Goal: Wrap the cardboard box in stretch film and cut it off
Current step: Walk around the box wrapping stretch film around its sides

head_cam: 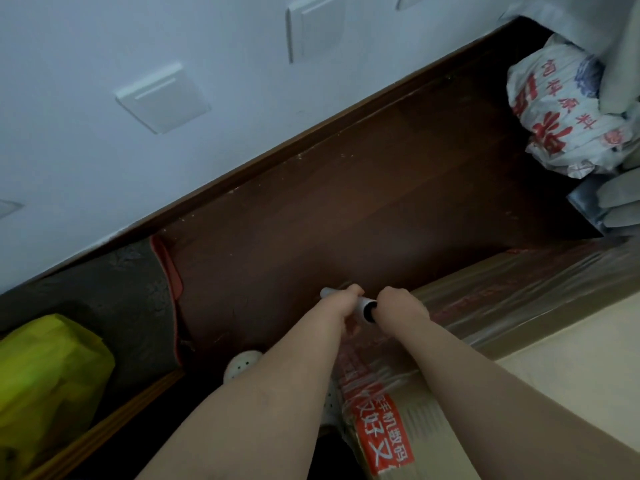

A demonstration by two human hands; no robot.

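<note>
Floor: dark wood floor (346,202) beside a pale wall (104,46).
Box: cardboard box (485,306), bottom right, under clear film.
Roll: film roll (365,304) at the box's corner.
Hands: left hand (346,303) and right hand (401,304) close together, each gripping the roll.

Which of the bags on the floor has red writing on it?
The white bag at the upper right by the wall; the yellow bag at the lower left shows no writing.

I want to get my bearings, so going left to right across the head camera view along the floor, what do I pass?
Yellow bag → dark mat → left hand → film roll → right hand → cardboard box → printed white bag.
</note>
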